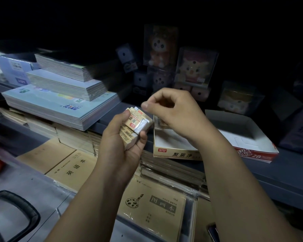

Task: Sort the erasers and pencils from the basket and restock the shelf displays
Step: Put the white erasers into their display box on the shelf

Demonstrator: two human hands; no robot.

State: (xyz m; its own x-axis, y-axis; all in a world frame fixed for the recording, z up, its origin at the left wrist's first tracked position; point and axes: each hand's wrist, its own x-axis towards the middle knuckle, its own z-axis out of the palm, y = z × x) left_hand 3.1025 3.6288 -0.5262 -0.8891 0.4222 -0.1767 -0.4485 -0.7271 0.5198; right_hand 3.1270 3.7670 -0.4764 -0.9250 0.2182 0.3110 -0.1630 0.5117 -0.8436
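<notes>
Head view: the erasers (136,125) sat stacked in your left hand (122,147), with your right hand (171,109) just up and to the right of them.

Your left fingers were curled round the stack, which was held above the shelf edge. Its long axis ran roughly left to right, and the bare white ends faced right, toward the beige box (171,152). Your right hand hung over that box with its fingers curled and its thumb (145,106) just beside the top eraser's far corner. I could not tell whether it pinched anything. It was the nearer free hand, so the next pick looked like a short reach left and down onto the top eraser. The box lay directly below for the drop. A red box (255,152) stood just beside the beige one on its right.
</notes>
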